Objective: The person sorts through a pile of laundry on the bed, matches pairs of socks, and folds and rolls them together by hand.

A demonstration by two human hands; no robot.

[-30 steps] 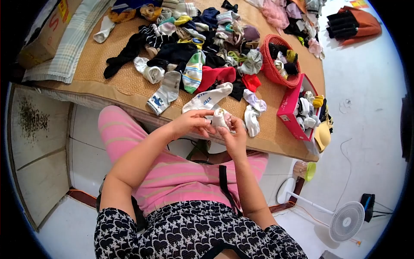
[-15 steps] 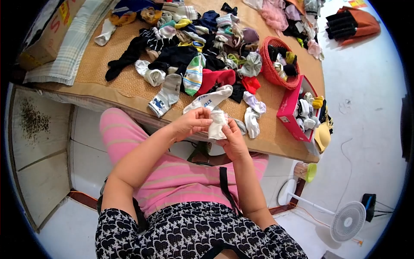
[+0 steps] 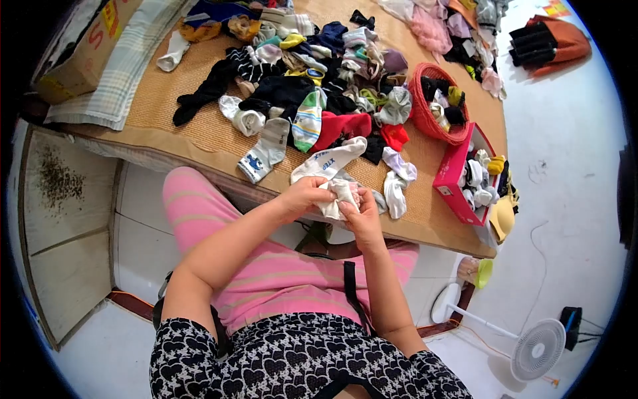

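Observation:
A folded white sock (image 3: pixel 341 197) is held between both my hands above the near edge of the bed. My left hand (image 3: pixel 308 198) is closed on its left side, and my right hand (image 3: pixel 361 214) grips the right side with the thumb on top. Just beyond my hands lies a white sock with blue lettering (image 3: pixel 330 158). Left of it is a grey-white sock with a blue picture (image 3: pixel 264 152). A white and lilac pair of socks (image 3: pixel 397 184) rests to the right. Behind these spreads a large heap of mixed socks (image 3: pixel 286 90).
A red woven basket (image 3: pixel 418 106) and a pink box (image 3: pixel 451 167), both with rolled socks inside, stand at the right. Clothes (image 3: pixel 432 30) are piled farther back. A cardboard box (image 3: pixel 86 60) is at the far left. A white fan (image 3: pixel 538 349) stands on the floor at the right.
The white sock has gone from upright to tilted and bunched, with both hands now closer together around it. The whole view has shifted slightly; the other socks look unmoved.

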